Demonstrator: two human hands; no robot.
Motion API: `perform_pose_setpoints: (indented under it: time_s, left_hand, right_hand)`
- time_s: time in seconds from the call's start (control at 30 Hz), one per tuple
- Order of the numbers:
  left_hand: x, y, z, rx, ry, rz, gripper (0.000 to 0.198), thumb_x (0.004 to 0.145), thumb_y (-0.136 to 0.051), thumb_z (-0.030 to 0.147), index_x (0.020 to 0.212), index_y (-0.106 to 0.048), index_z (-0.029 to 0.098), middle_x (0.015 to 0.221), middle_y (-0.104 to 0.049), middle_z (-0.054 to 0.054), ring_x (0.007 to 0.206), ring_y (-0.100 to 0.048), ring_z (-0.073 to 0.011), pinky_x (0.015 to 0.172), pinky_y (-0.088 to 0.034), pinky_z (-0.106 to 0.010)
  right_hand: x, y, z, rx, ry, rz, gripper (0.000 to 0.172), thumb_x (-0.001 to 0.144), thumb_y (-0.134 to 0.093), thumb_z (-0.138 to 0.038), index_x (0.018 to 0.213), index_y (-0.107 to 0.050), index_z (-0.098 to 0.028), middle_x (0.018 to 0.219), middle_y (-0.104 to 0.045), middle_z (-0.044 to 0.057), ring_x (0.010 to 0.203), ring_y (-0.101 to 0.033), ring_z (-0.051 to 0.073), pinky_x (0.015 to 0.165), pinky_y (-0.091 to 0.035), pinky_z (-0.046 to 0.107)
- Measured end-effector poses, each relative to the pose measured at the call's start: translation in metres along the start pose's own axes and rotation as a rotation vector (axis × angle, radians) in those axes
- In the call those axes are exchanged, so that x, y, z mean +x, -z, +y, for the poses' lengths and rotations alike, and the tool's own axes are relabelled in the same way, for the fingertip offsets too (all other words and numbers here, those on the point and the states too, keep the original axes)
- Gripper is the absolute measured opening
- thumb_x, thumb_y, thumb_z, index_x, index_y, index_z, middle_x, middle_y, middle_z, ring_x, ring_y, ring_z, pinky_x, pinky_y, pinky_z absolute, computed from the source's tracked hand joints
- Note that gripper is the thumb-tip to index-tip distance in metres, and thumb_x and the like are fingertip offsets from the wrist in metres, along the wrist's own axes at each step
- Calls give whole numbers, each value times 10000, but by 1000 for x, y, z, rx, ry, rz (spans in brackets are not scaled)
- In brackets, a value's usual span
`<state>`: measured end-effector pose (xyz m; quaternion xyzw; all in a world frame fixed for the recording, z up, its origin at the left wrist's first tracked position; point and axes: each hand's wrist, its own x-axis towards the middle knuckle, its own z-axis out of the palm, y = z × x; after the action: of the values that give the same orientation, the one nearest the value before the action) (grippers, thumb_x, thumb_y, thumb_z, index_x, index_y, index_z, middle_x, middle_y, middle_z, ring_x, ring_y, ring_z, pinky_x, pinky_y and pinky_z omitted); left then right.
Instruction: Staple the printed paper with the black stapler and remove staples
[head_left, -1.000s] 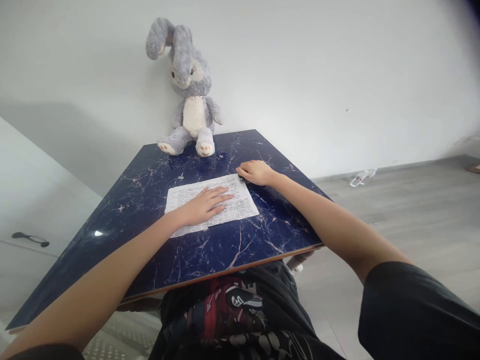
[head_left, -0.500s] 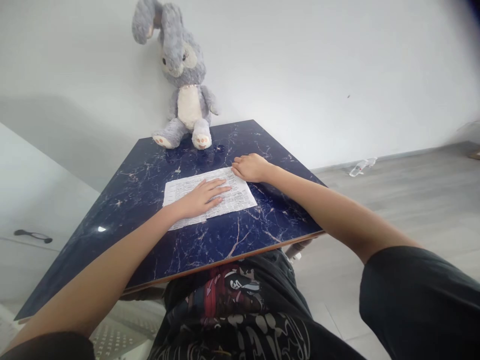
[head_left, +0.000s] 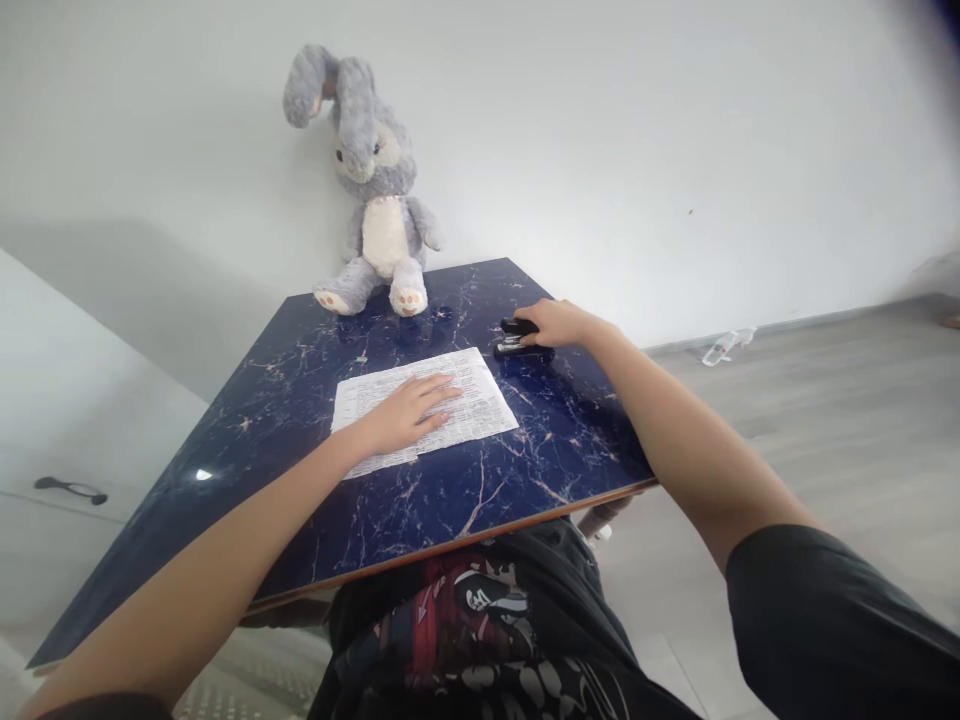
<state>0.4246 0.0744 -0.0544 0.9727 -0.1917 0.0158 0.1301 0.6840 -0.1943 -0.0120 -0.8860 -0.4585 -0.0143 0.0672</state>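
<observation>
Printed white paper (head_left: 480, 400) lies on the dark blue marbled table (head_left: 420, 510); its lower edge has a small step, so there may be more than one sheet. My left hand (head_left: 409, 412) rests flat on the paper with fingers spread. To the right of the paper's upper corner, my right hand (head_left: 559, 323) is closed around a black stapler (head_left: 510, 348). The stapler's rear part is hidden under that hand, and its front end points left, apart from the paper.
A grey plush rabbit (head_left: 386, 235) sits at the table's back edge against the white wall. On the floor to the right lies a clear plastic bottle (head_left: 724, 347). A white cabinet with a dark handle (head_left: 71, 490) stands at left.
My right hand has moved right, off the paper's upper corner, and now grips the stapler, which was out of sight before. My left hand stays on the paper. The view has tilted up slightly.
</observation>
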Motion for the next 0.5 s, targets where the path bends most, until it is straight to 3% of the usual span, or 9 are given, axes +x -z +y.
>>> perform_pose_setpoints:
  time_s: [0.1,0.23,0.37,0.5]
  left_hand:
    - [-1,0,-3,12,4,56,526,1060,-389,594,1459,-579,307,1594,-490,-55,1450,-457,-294,1213,-347,-476]
    - [-2,0,-6,6,-42,78,462,1069,-404,536,1400,-628,303,1520,-564,-61,1375,-527,-287,1160,-399,-469]
    - [0,3,-6,42,-19,233,414,1084,-373,438,1112,-728,226,1180,-727,-86,1129,-641,-269,1041,-469,-457]
    - [-4,15,-8,64,171,467,416,1075,-363,382,814,-641,214,834,-665,-68,861,-623,-235,871,-506,-402]
  right_hand:
    - [3,-1,-9,2,-149,168,383,886,-671,-398,1184,-662,-159,977,-705,144,816,-618,268,713,-390,355]
    - [3,-6,-52,248,-68,309,392,950,-584,-474,1172,-615,-152,966,-694,122,764,-593,217,684,-386,328]
    - [-1,-20,-107,330,197,240,314,930,-622,-491,1000,-601,-185,858,-669,45,727,-563,170,666,-346,286]
    - [-4,-33,-136,308,334,114,248,884,-674,-428,926,-578,-203,814,-662,20,701,-550,161,647,-322,270]
